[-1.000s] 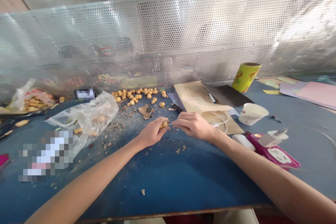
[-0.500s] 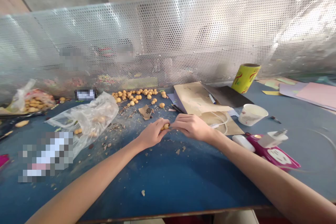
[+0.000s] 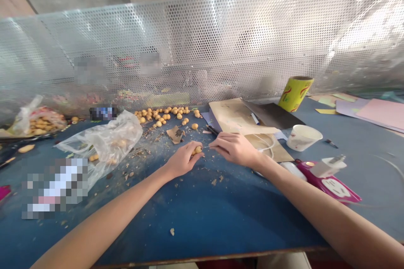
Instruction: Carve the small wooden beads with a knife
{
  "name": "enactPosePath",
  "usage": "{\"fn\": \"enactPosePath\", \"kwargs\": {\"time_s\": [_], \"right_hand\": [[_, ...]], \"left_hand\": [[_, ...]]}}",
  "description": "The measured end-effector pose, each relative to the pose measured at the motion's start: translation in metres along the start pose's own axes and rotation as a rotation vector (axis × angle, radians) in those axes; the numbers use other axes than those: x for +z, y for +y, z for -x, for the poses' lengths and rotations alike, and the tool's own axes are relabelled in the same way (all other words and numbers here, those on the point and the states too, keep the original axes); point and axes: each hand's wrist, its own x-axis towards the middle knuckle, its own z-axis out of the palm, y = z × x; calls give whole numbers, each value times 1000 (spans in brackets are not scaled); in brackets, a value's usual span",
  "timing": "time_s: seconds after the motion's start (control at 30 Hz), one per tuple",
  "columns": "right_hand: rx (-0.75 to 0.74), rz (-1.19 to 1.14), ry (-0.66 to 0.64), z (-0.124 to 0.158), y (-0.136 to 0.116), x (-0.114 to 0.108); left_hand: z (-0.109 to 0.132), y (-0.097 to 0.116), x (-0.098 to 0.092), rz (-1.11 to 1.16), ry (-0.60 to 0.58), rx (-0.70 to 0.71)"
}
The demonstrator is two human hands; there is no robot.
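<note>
At the middle of the blue table point(image 3: 195, 210), my left hand point(image 3: 183, 160) is closed on a small yellow bead point(image 3: 198, 149). Just to the right of it, my right hand point(image 3: 235, 149) pinches a thin needle-like tool point(image 3: 206, 147) whose tip points at the bead. Both hands rest on the tabletop among crumbs and shavings. A scatter of several like yellow beads point(image 3: 164, 115) lies behind the hands.
A clear plastic bag point(image 3: 104, 141) lies at the left, another bag of beads point(image 3: 38, 119) at the far left. Brown paper sheets point(image 3: 236, 122), a white cup point(image 3: 303, 136), a yellow roll point(image 3: 295, 92) and a pink item with a white plug point(image 3: 330, 176) sit right. A perforated metal screen point(image 3: 202, 46) stands behind.
My right hand pushed in against the bead half a second ago and has now drawn back a little to the right, showing the thin tool again. The left hand has stayed put.
</note>
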Motion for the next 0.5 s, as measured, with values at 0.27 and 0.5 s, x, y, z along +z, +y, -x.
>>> {"fn": "enactPosePath", "kwargs": {"time_s": [0.27,0.5], "right_hand": [[20,-3,24,2,-5,3],[-21,12,-20,1,-4,5]], "left_hand": [[0,0,-1,24,-3,-1],[-1,2,-2,30,-12,10]]}}
